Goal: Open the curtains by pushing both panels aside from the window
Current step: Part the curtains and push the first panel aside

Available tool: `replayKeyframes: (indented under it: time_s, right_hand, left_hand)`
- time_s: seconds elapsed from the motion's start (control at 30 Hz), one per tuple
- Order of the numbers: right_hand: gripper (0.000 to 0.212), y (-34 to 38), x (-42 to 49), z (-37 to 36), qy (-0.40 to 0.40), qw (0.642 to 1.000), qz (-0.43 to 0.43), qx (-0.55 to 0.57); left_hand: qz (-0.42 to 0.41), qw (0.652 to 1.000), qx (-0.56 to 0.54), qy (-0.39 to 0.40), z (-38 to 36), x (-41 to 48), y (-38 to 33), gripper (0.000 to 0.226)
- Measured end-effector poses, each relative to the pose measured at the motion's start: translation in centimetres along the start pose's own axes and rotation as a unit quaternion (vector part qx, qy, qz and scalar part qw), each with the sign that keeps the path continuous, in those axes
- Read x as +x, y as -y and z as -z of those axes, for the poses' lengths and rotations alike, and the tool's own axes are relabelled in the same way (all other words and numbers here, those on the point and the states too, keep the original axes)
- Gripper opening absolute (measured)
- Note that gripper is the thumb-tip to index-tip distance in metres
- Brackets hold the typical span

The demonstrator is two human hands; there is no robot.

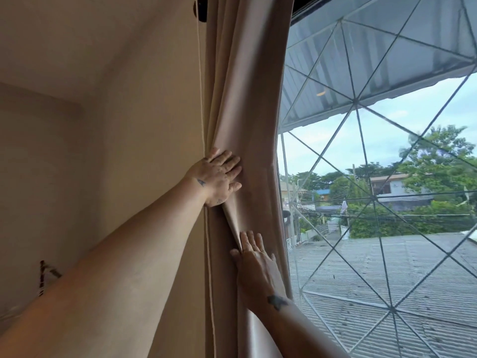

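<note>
**Left panel bunching against the wall**

Right hand (pixel 254 257) is pressing flat, fingers spread, at lower centre; left hand (pixel 219 177), open-palmed, is pinning the beige curtain panel (pixel 247 99) mid-frame. Neither is gripping, so folds may spring back over the window (pixel 374 177).

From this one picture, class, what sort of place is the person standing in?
Probably an upstairs room in a home: a plain beige wall, a bunched beige fabric curtain pressed by both hands, and a window with a diamond-pattern metal grille overlooking corrugated rooftops.
</note>
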State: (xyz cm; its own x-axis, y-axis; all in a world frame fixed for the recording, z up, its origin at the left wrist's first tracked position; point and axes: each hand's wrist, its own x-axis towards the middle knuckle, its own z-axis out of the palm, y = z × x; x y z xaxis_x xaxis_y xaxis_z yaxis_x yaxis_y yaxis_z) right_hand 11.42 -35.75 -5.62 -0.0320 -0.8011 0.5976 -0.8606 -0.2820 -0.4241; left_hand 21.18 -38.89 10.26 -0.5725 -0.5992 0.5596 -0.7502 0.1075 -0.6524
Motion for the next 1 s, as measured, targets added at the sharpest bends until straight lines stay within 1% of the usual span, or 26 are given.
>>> replayKeyframes:
  time_s: [0.23,0.43,0.53,0.7,0.9,0.93,1.0]
  right_hand:
    - [0.051,-0.5,3.0,-2.2,0.015,1.000,0.017,0.019]
    - [0.052,-0.9,6.5,-4.9,0.028,0.997,0.041,0.063]
    - [0.053,-1.7,7.6,-5.6,0.031,0.995,0.054,0.075]
    - [0.053,-2.8,7.9,-6.1,0.005,0.994,0.075,0.075]
    - [0.052,-3.4,6.2,-5.9,-0.029,0.994,0.089,0.054]
    - [0.054,-3.5,5.7,-5.9,-0.035,0.994,0.093,0.046]
    - [0.067,-3.6,4.5,-5.6,-0.039,0.993,0.101,0.035]
  left_hand:
    - [0.017,0.999,0.033,0.008,-2.6,1.4,0.6,0.058]
    - [0.043,0.997,0.046,0.044,-5.0,3.0,1.6,0.058]
    - [0.052,0.996,0.054,0.046,-5.9,3.6,1.5,0.058]
    - [0.055,0.996,0.060,0.040,-5.7,3.7,0.7,0.058]
    - [0.028,0.998,0.059,0.018,-4.5,2.2,-0.6,0.059]
    - [0.021,0.998,0.057,0.011,-4.3,1.8,-0.7,0.059]
    - [0.010,0.999,0.047,0.004,-4.0,1.0,-1.1,0.059]
